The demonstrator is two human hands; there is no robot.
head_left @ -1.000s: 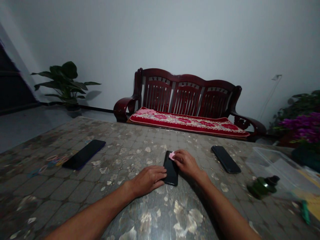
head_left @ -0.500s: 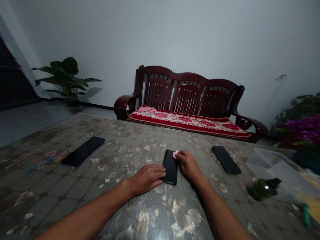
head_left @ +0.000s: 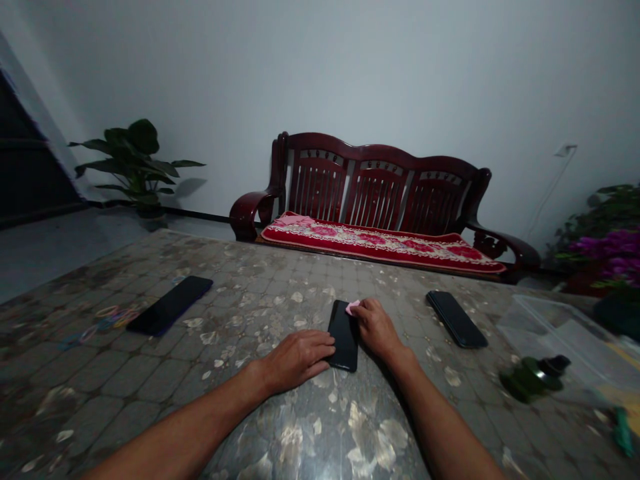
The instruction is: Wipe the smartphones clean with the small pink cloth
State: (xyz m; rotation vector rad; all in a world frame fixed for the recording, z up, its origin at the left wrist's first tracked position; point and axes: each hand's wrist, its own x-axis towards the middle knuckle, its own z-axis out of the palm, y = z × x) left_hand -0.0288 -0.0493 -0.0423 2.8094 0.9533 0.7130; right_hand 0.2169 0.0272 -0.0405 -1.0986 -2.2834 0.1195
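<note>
Pink cloth (head_left: 353, 307) farther right on phone (head_left: 345, 337), in right hand (head_left: 377, 328)

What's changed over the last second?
The right hand has slid the pink cloth rightward along the middle phone's far end, to its right edge. Nothing new was grasped or let go. The left hand stays on that middle phone; the left phone, right phone and bottle lie as before.

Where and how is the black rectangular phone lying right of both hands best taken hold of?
Probably by the middle of both long edges, from above and the left: the phone is slim and lies flat with those edges exposed, while a clear rectangular plastic box and a rounded green bottle are to its right.
</note>
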